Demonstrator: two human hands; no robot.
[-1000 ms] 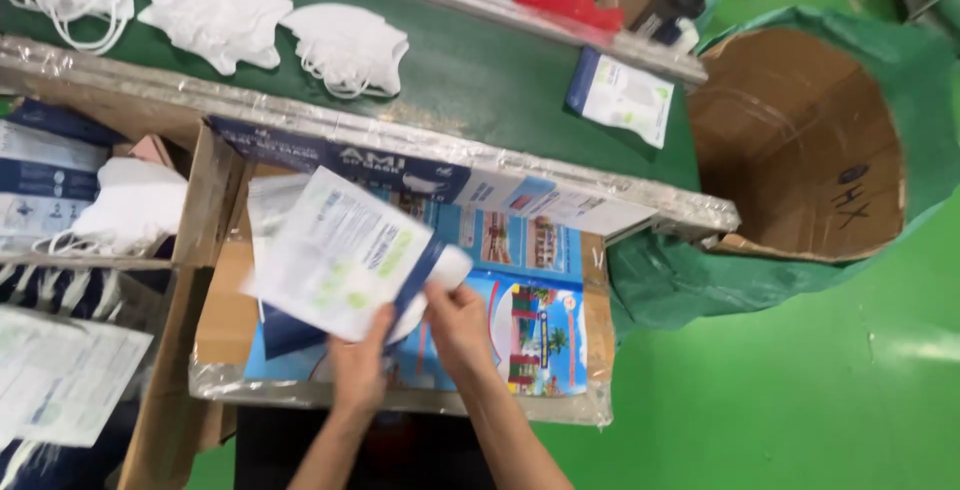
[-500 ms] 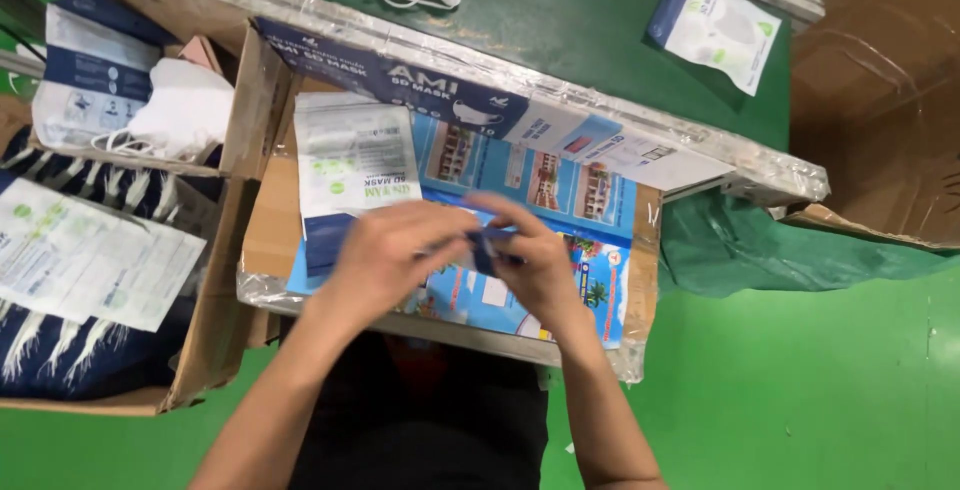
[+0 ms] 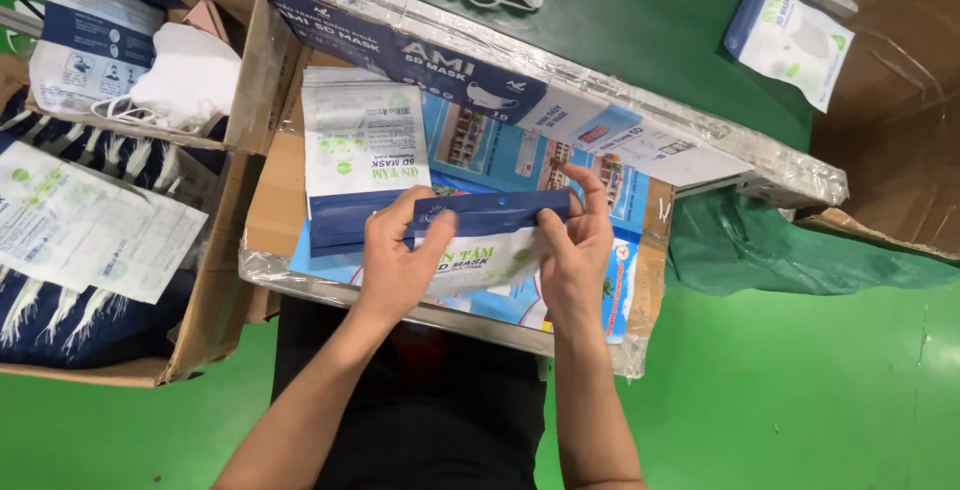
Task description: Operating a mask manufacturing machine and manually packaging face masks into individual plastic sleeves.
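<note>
Both of my hands grip one white and dark blue mask pouch [image 3: 487,237] over a shallow cardboard tray [image 3: 268,212]. My left hand [image 3: 400,255] pinches the pouch's blue top strip at its left end. My right hand [image 3: 577,245] pinches the same strip at its right end, index finger raised. A second, similar pouch [image 3: 362,155] lies flat in the tray just left of my left hand. The lower part of the held pouch is partly hidden behind my hands.
Left of the tray stand cardboard boxes holding flat pouches [image 3: 85,228] and loose white masks [image 3: 185,80]. A green table [image 3: 640,20] behind carries more masks and one filled pouch [image 3: 792,42]. A large open cardboard box [image 3: 900,120] stands at the right on the green floor.
The view has dropped toward the tray. One pouch now lies flat in the tray, and my hands have spread apart along the blue top strip of another.
</note>
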